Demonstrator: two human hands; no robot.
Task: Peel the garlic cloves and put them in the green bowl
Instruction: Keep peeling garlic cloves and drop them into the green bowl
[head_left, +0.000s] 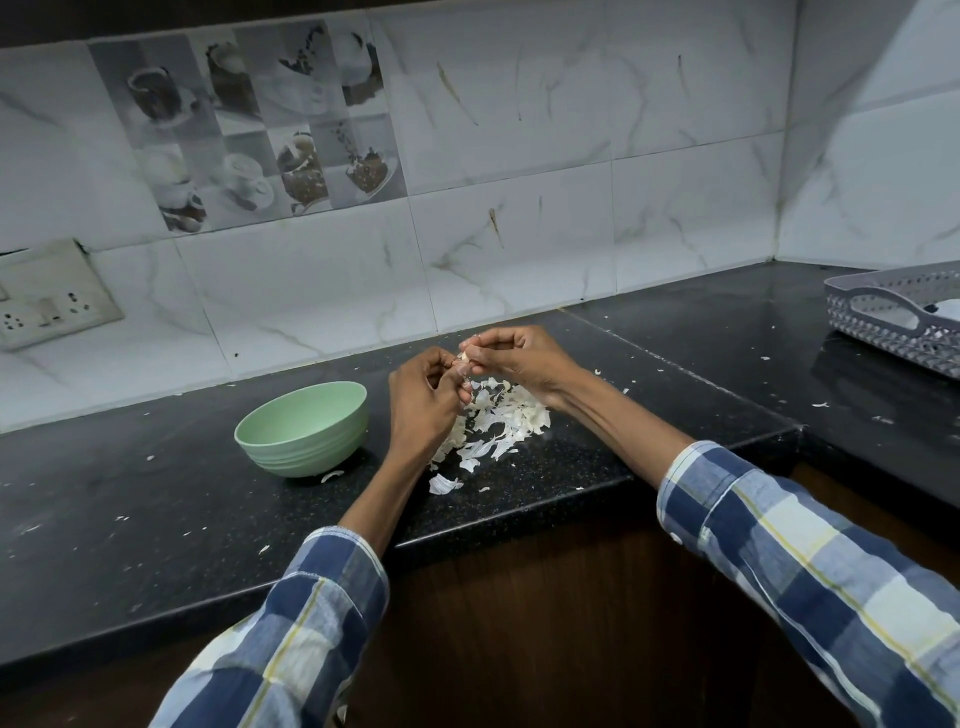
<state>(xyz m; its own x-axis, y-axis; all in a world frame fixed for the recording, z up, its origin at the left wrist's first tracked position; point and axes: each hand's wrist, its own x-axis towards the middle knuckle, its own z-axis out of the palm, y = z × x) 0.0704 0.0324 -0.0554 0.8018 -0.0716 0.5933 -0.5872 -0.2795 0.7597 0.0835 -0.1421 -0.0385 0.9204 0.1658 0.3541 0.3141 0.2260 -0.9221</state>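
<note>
A pale green bowl (301, 429) stands on the black counter, left of my hands; its inside is hidden from this angle. Both hands meet above a heap of white garlic peels (498, 421). My left hand (423, 402) and my right hand (514, 358) pinch one small garlic clove (464, 359) between their fingertips. The clove is mostly covered by my fingers, with a bit of papery skin showing.
A grey perforated plastic basket (898, 317) sits at the far right of the counter. Loose peel flakes are scattered over the black granite counter (156, 519). A wall socket plate (49, 293) is at the left, on the tiled wall behind the counter.
</note>
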